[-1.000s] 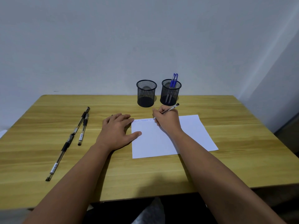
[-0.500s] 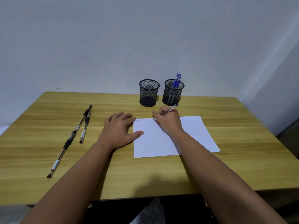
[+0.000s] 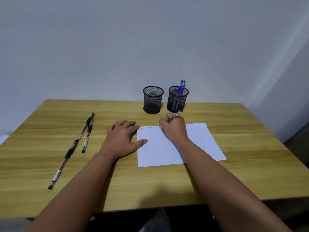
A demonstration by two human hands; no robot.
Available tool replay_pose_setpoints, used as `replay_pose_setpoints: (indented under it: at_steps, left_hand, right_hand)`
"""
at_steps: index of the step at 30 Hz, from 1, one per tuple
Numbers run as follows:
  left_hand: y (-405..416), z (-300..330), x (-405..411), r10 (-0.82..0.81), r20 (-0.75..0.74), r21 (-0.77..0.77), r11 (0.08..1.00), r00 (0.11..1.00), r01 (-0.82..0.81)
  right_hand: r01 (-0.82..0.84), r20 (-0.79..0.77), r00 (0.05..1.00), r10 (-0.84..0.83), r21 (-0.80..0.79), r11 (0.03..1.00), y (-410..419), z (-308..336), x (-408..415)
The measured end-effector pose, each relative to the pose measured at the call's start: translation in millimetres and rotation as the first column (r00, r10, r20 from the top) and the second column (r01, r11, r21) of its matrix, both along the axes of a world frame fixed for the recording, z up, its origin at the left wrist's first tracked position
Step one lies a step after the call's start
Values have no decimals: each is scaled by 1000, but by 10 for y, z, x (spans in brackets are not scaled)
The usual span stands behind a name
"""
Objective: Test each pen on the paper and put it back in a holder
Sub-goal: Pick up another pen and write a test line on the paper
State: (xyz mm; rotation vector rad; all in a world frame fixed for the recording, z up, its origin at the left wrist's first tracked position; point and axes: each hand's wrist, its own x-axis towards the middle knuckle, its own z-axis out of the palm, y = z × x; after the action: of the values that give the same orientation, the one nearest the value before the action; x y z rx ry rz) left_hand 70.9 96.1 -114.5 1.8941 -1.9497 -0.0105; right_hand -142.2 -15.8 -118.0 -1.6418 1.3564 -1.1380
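A white sheet of paper (image 3: 175,148) lies on the wooden table (image 3: 242,173). My right hand (image 3: 174,128) grips a clear-barrelled pen (image 3: 175,115) with its tip on the sheet's top edge, beside faint blue scribbles. My left hand (image 3: 121,137) lies flat, its fingers and thumb pressing the paper's left edge. Two black mesh holders stand at the back: the left holder (image 3: 153,99) looks empty, the right holder (image 3: 178,99) has blue-capped pens (image 3: 181,87) in it. Three black pens (image 3: 78,141) lie on the table to the left.
A plain wall rises behind the table. The table's front edge runs under my forearms. A white scrap (image 3: 3,138) shows past the left edge.
The pen tip has crept slightly right along the top of the paper, adding scribble. The view has shifted a little. My left hand stays put.
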Motion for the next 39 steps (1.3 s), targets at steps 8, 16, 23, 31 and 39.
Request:
replay_pose_setpoints:
  at_steps: [8, 16, 23, 31, 39]
  left_hand:
    - [0, 6, 5, -2, 13, 0, 1000, 1000, 2]
    - [1, 11, 3, 0, 9, 1, 1000, 1000, 0]
    - [2, 12, 1, -3, 4, 0, 1000, 1000, 3]
    - [11, 20, 2, -1, 7, 9, 1000, 1000, 1]
    - [7, 19, 4, -4, -1, 14, 1000, 1000, 4]
  right_hand:
    - [65, 37, 997, -65, -16, 998, 10, 28, -4]
    - [27, -9, 1000, -27, -1, 1000, 10, 12, 5]
    - [66, -37, 997, -68, -41, 997, 17, 34, 9]
    - [60, -86, 994, -66, -70, 996, 42, 59, -5]
    - [106, -15, 994, -106, -33, 994, 73, 109, -7]
